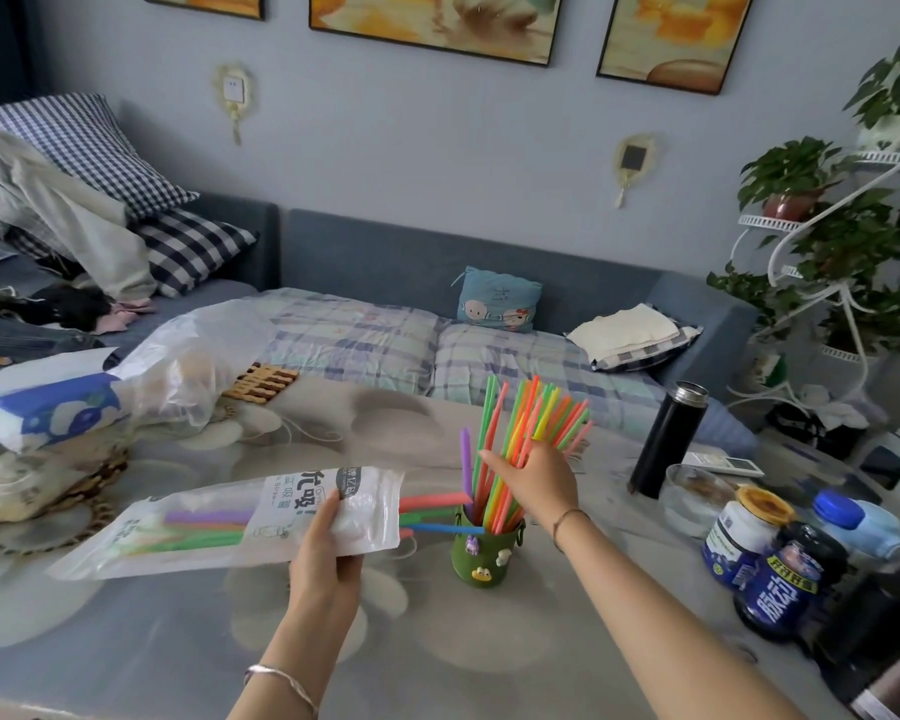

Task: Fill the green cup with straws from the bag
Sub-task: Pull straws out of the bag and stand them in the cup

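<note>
We judge the straws point(528, 433) light and springy, so our right hand point(533, 478) clasps them mid-length over the green cup point(481, 556) while our left hand point(328, 543) pinches the flimsy bag point(230, 517).

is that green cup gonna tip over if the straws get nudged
Probably easy to tip: the green cup is small and narrow, while the straws stand far taller and fan out rightward. It looks light, so a sideways nudge from the right hand would likely lever it over. The smooth table may let it slide first.
</note>
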`<state>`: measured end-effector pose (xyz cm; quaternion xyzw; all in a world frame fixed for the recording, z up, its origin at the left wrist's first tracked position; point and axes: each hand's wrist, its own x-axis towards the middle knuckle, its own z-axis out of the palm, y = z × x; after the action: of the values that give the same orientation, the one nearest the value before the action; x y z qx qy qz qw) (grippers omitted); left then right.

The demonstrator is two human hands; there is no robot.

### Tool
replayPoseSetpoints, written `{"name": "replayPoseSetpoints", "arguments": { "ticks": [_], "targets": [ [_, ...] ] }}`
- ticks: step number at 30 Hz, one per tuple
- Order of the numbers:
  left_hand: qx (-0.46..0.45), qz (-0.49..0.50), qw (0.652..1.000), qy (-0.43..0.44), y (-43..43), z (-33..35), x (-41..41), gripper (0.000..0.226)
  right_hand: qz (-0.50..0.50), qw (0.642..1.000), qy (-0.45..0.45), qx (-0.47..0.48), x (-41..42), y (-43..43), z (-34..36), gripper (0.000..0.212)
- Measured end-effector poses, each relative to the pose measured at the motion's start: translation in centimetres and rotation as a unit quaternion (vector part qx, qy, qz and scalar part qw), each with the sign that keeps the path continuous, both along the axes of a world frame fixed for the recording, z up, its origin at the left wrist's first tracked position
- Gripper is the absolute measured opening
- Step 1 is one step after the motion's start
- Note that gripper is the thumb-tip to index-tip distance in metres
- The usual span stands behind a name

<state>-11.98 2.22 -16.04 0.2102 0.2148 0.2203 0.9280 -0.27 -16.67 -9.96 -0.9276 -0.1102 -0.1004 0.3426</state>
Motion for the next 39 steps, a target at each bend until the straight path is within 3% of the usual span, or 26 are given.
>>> {"name": "replayPoseSetpoints", "arguments": {
  "ticks": [6, 14, 19, 23, 26, 28, 30, 34, 37, 39],
  "targets": [
    [0.002, -0.023, 1.0, -0.007, -0.9, 1.2, -0.5, 0.041, -0.02, 0.999, -0.001, -0.033, 0.3, 0.2, -0.3, 0.047],
    [-0.019, 0.0, 1.0, 0.003, -1.0, 1.7, -1.2, 0.047, -0.037, 0.999, -0.029, -0.005, -0.5, -1.0, -0.7, 0.037],
    [-0.005, -0.024, 1.0, -0.006, -1.8, 2.8, -2.1, 0.034, -0.024, 0.99, 0.032, 0.137, -2.3, -1.1, -0.5, 0.032],
    [-0.003, -0.009, 1.0, 0.013, -2.0, 3.3, -2.7, 0.044, -0.022, 0.933, 0.117, 0.339, -4.7, -0.5, 0.0, 0.014],
    [0.0, 0.005, 1.0, 0.026, -2.4, 3.9, -3.1, 0.046, -0.011, 0.835, 0.194, 0.515, -7.4, 0.1, -0.1, 0.025],
    [0.01, 0.01, 1.0, 0.023, -3.0, 4.7, -3.4, 0.039, 0.01, 0.803, 0.225, 0.552, -9.2, 0.5, -0.2, 0.036],
    [0.023, 0.013, 0.999, 0.018, -3.5, 5.5, -3.6, 0.035, 0.036, 0.808, 0.216, 0.546, -10.7, 1.1, -0.1, 0.038],
    [0.038, 0.018, 0.999, 0.01, -4.3, 6.6, -4.0, 0.034, 0.067, 0.898, 0.095, 0.425, -12.2, 2.1, 0.5, 0.032],
    [0.037, 0.012, 0.999, 0.003, -4.5, 6.6, -4.0, 0.035, 0.072, 0.9, 0.054, 0.428, -12.5, 2.5, 0.6, 0.017],
    [0.037, 0.004, 0.999, 0.002, -4.5, 6.5, -4.2, 0.038, 0.075, 0.881, 0.071, 0.461, -12.7, 2.2, 1.1, 0.011]
  ]
}}
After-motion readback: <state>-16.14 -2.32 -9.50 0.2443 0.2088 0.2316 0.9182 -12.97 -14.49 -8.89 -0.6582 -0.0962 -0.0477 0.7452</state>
